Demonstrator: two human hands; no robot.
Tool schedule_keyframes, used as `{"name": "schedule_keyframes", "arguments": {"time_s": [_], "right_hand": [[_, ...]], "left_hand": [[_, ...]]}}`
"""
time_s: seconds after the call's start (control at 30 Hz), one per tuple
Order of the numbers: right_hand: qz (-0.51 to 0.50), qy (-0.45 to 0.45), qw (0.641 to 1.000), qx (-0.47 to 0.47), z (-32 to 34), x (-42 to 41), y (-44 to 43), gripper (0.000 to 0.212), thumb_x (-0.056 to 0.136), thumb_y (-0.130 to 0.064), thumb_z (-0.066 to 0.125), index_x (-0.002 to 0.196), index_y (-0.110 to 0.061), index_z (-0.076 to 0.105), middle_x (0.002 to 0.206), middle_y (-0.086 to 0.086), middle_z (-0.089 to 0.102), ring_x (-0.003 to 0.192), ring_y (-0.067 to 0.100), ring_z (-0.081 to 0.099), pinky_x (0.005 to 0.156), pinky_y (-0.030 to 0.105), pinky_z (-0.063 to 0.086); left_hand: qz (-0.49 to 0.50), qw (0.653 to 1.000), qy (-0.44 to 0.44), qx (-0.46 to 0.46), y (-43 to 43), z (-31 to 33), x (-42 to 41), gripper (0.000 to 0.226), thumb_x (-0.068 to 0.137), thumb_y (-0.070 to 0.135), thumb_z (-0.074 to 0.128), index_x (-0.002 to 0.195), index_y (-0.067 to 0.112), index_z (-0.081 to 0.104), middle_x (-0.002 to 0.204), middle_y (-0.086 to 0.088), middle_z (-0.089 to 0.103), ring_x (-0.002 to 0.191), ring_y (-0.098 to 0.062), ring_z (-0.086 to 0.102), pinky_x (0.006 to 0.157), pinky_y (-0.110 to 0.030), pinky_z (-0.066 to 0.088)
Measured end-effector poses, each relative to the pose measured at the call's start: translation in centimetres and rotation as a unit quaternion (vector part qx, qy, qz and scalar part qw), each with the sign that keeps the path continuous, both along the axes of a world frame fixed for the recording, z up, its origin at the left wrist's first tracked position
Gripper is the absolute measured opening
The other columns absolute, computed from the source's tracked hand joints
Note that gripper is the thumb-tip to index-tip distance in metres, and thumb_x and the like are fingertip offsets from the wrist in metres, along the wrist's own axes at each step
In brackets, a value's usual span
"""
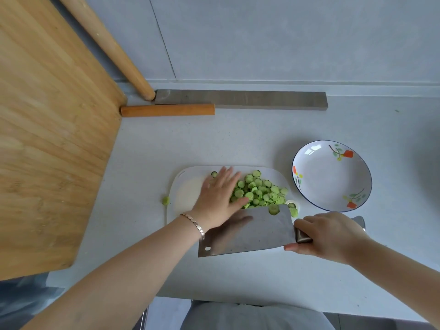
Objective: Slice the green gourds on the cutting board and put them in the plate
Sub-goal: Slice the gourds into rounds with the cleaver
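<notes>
Gourd slices against left grip, beside cleaver

This is a home kitchen. A pale grey stone countertop meets a grey tiled wall, with a large bamboo board and a long wooden rolling pin propped at the left. On the counter lie a white plastic cutting board heaped with green gourd slices and a white flower-painted plate, with a broad steel cleaver at the board.
</notes>
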State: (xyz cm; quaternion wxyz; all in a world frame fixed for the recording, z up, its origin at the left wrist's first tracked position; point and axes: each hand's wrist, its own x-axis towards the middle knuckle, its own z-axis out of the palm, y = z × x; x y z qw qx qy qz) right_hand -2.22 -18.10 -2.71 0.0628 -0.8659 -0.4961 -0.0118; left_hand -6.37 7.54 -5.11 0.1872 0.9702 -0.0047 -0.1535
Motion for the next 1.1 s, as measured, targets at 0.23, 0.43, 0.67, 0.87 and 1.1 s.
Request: {"name": "schedule_keyframes", "arguments": {"time_s": [0.23, 0.43, 0.67, 0.87, 1.1], "right_hand": [[0.014, -0.005, 1.0, 0.007, -0.2, -0.2, 1.0, 0.076, 0.091, -0.067, 0.011, 0.05, -0.02, 0.056, 0.039, -0.008, 0.045, 0.03, 0.017, 0.046, 0.034, 0.015, 0.026], [0.02, -0.007, 1.0, -0.009, -0.4, -0.4, 0.5, 0.076, 0.091, -0.067, 0.01, 0.05, -0.021, 0.055, 0.038, -0.008, 0.044, 0.029, 0.016, 0.046, 0.034, 0.015, 0.028], [-0.111, 0.044, 0.991, -0.065, 1.8, 0.0, 0.1, 0.069, 0.085, -0.074, 0.007, 0.057, -0.024, 0.045, 0.046, -0.007, 0.046, 0.042, 0.016, 0.05, 0.038, 0.019, 0.017], [-0.299, 0.265, 0.916, -0.031, 2.0, -0.7, 2.0, 0.045, 0.084, -0.057, 0.053, 0.059, -0.021, 0.041, 0.05, -0.003, 0.04, 0.049, 0.014, 0.038, 0.047, 0.025, 0.029], [-0.345, 0.345, 0.871, 0.051, 0.8, -1.1, 3.7, 0.056, 0.085, -0.051, 0.056, 0.054, -0.016, 0.026, 0.049, -0.004, 0.025, 0.048, 0.016, 0.025, 0.05, 0.03, 0.024]], "left_hand": [[-0.042, 0.997, 0.054, -0.033, -4.5, 0.3, 0.8, 0.082, 0.085, 0.068, 0.034, 0.148, 0.03, -0.002, 0.155, 0.003, -0.015, 0.14, -0.014, -0.019, 0.113, -0.045, -0.008], [0.042, 0.996, 0.073, 0.004, -2.9, -0.3, 1.2, 0.066, 0.096, 0.05, 0.034, 0.149, 0.023, 0.006, 0.156, -0.002, 0.0, 0.142, -0.018, -0.004, 0.113, -0.044, 0.003], [0.324, 0.938, -0.12, -0.04, 5.1, 0.5, -1.2, 0.031, 0.087, 0.003, 0.05, 0.117, 0.004, 0.058, 0.119, -0.015, 0.056, 0.11, -0.031, 0.053, 0.091, -0.038, 0.041], [0.429, 0.901, 0.063, 0.028, 9.9, -2.2, -4.7, 0.038, 0.085, 0.017, 0.059, 0.121, 0.01, 0.051, 0.12, -0.015, 0.047, 0.108, -0.035, 0.049, 0.085, -0.037, 0.042], [0.428, 0.901, 0.062, -0.024, 10.0, -4.6, -4.3, 0.024, 0.085, 0.009, 0.058, 0.109, 0.005, 0.056, 0.111, -0.018, 0.057, 0.096, -0.034, 0.055, 0.076, -0.031, 0.041]]}}
